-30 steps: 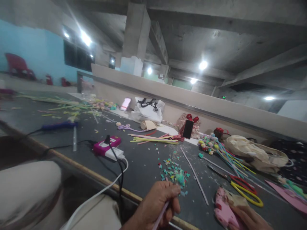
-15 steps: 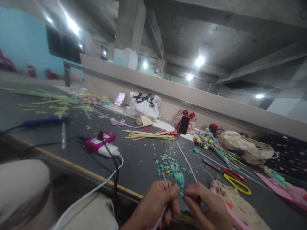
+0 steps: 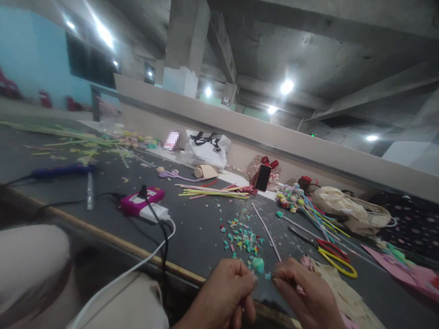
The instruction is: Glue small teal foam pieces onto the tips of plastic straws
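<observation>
My left hand [image 3: 231,290] is closed in a pinch, its fingertips against the lower left of a fluffy turquoise flower [image 3: 258,265]. Any stem below the flower is hidden by the fingers. A little to the right, my right hand [image 3: 303,285] has thumb and forefinger pressed together, with a small turquoise piece [image 3: 267,276] at their tips. Beyond both hands lies a scatter of small cut pieces [image 3: 245,237], mostly turquoise with some pink, red and yellow. A pale lilac stick [image 3: 266,231] points toward my right hand.
Scissors [image 3: 334,258] with red and yellow handles lie right, near a bundle of colourful fuzzy flowers [image 3: 291,198]. Loose yellow and pink stems [image 3: 212,192] and a phone [image 3: 263,177] are farther back. A magenta power strip [image 3: 142,201] with cables stands left, near a blue glue gun [image 3: 63,170].
My hands have drawn slightly apart, the right one moving right with the small turquoise piece. The flower has dropped slightly. The pale stem seen under my left hand is now out of sight.
</observation>
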Demonstrator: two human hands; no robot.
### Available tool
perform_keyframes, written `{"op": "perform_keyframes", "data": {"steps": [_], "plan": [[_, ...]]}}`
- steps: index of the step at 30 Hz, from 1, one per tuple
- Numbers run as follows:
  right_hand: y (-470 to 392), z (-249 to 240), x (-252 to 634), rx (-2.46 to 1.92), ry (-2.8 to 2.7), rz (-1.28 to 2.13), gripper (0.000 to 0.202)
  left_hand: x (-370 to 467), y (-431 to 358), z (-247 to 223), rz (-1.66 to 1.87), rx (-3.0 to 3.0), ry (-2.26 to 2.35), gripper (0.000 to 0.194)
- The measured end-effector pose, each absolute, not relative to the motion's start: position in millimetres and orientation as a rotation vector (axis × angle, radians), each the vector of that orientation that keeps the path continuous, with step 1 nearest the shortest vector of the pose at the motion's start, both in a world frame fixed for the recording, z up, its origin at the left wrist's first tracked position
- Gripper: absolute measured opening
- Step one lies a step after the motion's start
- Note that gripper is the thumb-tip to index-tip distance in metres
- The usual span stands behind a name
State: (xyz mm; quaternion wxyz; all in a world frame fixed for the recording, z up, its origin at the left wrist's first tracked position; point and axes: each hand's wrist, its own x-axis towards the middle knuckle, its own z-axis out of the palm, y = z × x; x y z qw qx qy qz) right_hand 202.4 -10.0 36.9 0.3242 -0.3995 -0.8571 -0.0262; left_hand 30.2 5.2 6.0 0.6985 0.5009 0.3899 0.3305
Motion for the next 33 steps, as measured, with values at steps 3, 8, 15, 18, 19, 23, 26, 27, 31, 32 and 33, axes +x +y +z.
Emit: {"op": "perform_keyframes", "data": {"steps": [3, 8, 15, 18, 19, 23, 26, 27, 31, 32, 33], "plan": [[-12, 45, 209, -1.098, -2.287, 0.0, 0.01, 34, 3, 3, 0.704, 1.235, 0.976, 0.009], [-11, 46, 212, -1.021, -2.41, -0.003, 0.008, 37, 1, 5, 0.631, 1.406, 1.138, 0.012], [-8, 36, 206, -0.93, -2.428, -0.081, 0.008, 35, -1, 3, 0.618, 1.504, 1.157, 0.02], [-7, 36, 203, -0.925, -2.452, -0.084, 0.008, 34, -1, 2, 0.626, 1.542, 1.145, 0.022], [-7, 36, 203, -0.926, -2.462, -0.088, 0.009, 34, -1, 2, 0.627, 1.556, 1.147, 0.023], [-7, 37, 203, -0.901, -2.525, -0.144, 0.01, 33, -2, 2, 0.632, 1.607, 1.169, 0.023], [-7, 37, 202, -0.921, -2.562, -0.204, 0.014, 33, -2, 2, 0.643, 1.629, 1.158, 0.023], [-7, 37, 202, -0.934, -2.569, -0.224, 0.017, 33, -2, 2, 0.645, 1.635, 1.153, 0.023], [-7, 41, 196, -0.945, -2.596, -0.279, 0.026, 34, -2, 2, 0.671, 1.653, 1.151, 0.021], [-7, 43, 194, -0.936, -2.604, -0.289, 0.029, 34, -2, 2, 0.677, 1.659, 1.158, 0.021], [-7, 45, 192, -0.919, -2.612, -0.302, 0.033, 34, -3, 3, 0.676, 1.66, 1.171, 0.021]]}}
